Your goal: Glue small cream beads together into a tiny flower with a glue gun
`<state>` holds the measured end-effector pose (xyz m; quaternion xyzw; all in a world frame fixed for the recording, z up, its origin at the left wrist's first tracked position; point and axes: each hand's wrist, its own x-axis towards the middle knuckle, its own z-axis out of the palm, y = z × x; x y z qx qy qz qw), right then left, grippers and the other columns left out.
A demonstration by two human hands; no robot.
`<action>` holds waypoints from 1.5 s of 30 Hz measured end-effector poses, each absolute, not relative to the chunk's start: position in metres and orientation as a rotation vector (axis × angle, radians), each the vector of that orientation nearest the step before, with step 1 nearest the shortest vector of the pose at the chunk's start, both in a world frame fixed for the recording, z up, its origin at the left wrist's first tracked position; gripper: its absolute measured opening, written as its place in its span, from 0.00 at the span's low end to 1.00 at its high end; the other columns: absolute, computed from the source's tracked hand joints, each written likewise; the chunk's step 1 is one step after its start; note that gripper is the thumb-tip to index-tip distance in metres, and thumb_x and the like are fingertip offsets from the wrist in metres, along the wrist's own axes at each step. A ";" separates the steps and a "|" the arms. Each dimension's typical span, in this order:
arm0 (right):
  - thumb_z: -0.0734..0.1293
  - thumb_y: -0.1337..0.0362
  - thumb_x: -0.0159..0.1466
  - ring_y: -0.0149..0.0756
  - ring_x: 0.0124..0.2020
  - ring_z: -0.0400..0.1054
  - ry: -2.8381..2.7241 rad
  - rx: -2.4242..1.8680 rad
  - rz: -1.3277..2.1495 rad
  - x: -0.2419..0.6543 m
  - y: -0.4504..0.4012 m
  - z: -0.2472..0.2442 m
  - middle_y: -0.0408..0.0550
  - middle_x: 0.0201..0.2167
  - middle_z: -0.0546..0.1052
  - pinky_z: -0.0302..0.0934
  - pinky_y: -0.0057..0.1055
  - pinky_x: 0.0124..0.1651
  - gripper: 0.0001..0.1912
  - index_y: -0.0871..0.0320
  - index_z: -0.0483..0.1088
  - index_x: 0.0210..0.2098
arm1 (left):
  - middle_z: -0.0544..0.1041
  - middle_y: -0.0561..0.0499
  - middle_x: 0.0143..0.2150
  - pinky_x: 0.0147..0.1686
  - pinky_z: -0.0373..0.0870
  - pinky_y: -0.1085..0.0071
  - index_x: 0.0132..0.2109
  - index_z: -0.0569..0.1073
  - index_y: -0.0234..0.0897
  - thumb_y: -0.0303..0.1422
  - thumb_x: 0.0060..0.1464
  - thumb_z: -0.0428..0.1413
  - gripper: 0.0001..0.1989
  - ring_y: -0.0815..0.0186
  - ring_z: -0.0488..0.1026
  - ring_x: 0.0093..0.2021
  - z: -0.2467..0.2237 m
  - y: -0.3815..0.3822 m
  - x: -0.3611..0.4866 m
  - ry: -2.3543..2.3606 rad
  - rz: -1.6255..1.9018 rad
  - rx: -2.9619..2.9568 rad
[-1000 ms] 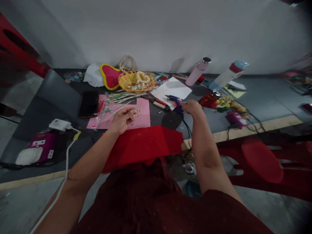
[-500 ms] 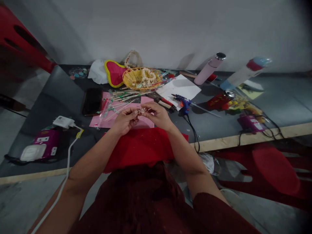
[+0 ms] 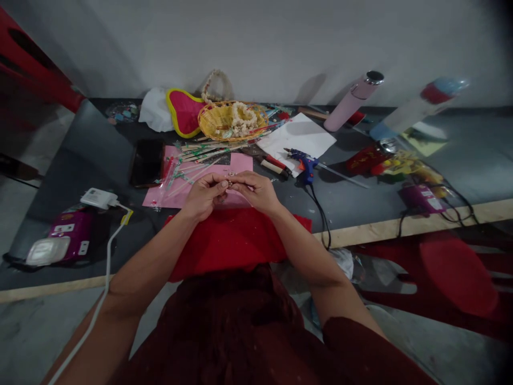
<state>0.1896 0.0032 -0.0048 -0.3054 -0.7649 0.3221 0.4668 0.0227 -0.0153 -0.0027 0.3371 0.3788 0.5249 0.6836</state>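
The small pale bead cluster could slip or scatter, I judge, since only fingertips pinch it and its pieces look tiny. It sits between the left hand and right hand, brought together with fingers closed around it, over the pink paper. To the right on the worktop lies a blue glue gun.

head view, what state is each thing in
left hand: pinched on small pale bits
right hand: pinched at those bits
glue gun: on its side, cord attached
phone: flat, dark
basket: upright, holding a pale beaded loop
pink bottle: standing
white adapter: cable plugged in
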 end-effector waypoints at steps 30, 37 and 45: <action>0.66 0.61 0.61 0.31 0.39 0.70 -1.946 -0.842 0.593 0.186 -0.002 -0.002 0.48 0.39 0.76 0.66 0.29 0.41 0.16 0.54 0.69 0.48 | 0.75 0.54 0.30 0.26 0.67 0.77 0.37 0.75 0.37 0.32 0.40 0.65 0.13 0.75 0.68 0.24 -0.003 -0.015 0.023 0.827 1.231 0.725; 0.66 0.61 0.61 0.31 0.37 0.71 -1.907 -0.879 0.481 0.182 -0.001 -0.007 0.47 0.34 0.77 0.66 0.29 0.41 0.07 0.56 0.72 0.37 | 0.74 0.54 0.28 0.24 0.65 0.78 0.34 0.76 0.36 0.34 0.41 0.65 0.12 0.76 0.66 0.23 -0.003 -0.017 0.025 0.887 1.227 0.781; 0.65 0.63 0.62 0.31 0.36 0.71 -1.909 -0.920 0.479 0.185 0.000 -0.005 0.46 0.33 0.78 0.66 0.29 0.41 0.06 0.56 0.72 0.36 | 0.76 0.51 0.31 0.25 0.65 0.78 0.38 0.78 0.37 0.34 0.42 0.64 0.13 0.74 0.68 0.26 -0.008 -0.015 0.024 0.911 1.248 0.934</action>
